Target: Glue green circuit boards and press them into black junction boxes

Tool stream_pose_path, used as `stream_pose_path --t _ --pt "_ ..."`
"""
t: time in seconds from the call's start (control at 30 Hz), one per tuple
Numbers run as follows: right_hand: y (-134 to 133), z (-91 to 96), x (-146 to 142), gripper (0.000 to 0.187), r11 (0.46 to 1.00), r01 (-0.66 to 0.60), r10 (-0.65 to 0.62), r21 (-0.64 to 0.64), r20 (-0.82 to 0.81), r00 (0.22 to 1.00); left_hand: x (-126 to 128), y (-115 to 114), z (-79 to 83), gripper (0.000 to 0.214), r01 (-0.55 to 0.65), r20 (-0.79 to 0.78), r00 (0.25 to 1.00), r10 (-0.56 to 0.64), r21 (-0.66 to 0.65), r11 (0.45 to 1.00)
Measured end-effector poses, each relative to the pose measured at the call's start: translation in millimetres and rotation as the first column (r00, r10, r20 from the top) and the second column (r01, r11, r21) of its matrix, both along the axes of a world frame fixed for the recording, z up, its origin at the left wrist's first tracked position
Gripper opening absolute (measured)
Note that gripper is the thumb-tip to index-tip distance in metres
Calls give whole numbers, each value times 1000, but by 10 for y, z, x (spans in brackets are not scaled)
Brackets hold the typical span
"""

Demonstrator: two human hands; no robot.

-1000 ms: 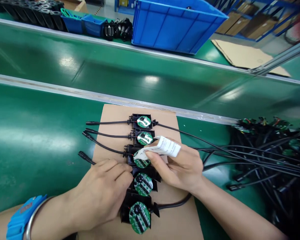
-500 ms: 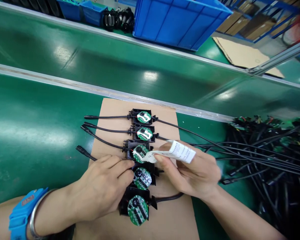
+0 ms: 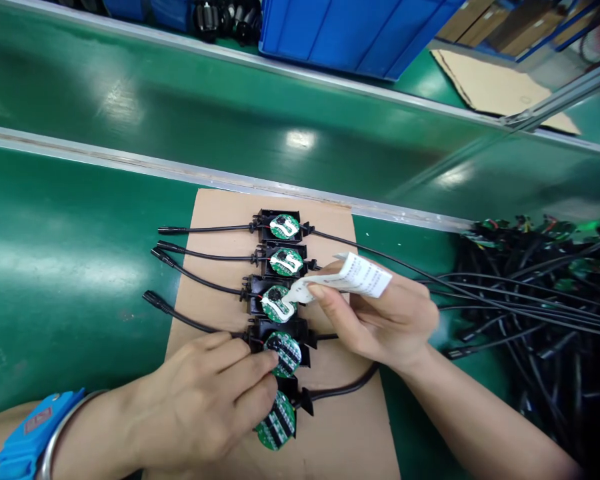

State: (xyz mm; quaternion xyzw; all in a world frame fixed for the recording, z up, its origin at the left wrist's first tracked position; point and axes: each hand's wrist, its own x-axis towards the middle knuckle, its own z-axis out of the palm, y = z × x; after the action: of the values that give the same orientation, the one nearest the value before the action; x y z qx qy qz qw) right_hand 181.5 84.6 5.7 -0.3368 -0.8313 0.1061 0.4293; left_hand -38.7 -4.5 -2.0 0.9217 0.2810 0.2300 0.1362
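My right hand [image 3: 380,320] pinches a squeezed, folded white tube of paste [image 3: 363,275]. Its nozzle touches the third round green circuit board [image 3: 279,305] from the top, where a curved white bead lies. My left hand [image 3: 205,393] is closed, its fingertips on the left edge of the fourth circuit board [image 3: 287,355], which has dark strips. The nearest circuit board [image 3: 279,423] is partly behind those fingers. Farther up, two circuit boards [image 3: 285,227] [image 3: 287,262] carry white beads. Each board sits in or over a black housing [image 3: 303,233] with cables.
Beneath the housings lies a cardboard sheet [image 3: 340,433] on the green table [image 3: 70,267]. A heap of black cables [image 3: 540,347] fills the right side. Beyond the metal rail [image 3: 130,157] stand a large blue bin [image 3: 350,40] and black parts [image 3: 225,20].
The white bead on the third board has grown into a longer curve as the nozzle moved along it. My left hand has shifted slightly right and down, covering more of the nearest board.
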Motion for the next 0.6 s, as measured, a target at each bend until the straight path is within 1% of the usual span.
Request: stream_pose_path --t 0.13,0.2,0.27,0.33,0.4,0.53,0.6 --pt "35 -14 -23 19 999 -8 8 46 10 1000 -15 -45 -13 31 54 -32 998 -53 23 998" --pt "18 3 13 21 998 -12 10 69 22 1000 -16 -63 -14 32 55 -48 997 -54 35 998" --pt "-36 39 70 25 998 3 -3 62 2 1000 -12 -76 -7 33 54 -58 997 -51 47 997" --pt "-130 85 117 29 1000 23 -23 13 -40 999 -8 -86 4 35 56 -59 997 -52 62 996" --pt "-245 126 128 30 999 10 -13 -52 -66 998 -6 -97 8 36 68 -72 995 -62 77 995" --pt "-440 132 16 25 975 -130 122 -181 -55 991 -1 -131 -17 34 80 -86 994 -71 101 992" --pt "-486 100 -64 23 964 -162 154 -211 -53 987 2 -153 -40 33 69 -91 994 -59 114 991"
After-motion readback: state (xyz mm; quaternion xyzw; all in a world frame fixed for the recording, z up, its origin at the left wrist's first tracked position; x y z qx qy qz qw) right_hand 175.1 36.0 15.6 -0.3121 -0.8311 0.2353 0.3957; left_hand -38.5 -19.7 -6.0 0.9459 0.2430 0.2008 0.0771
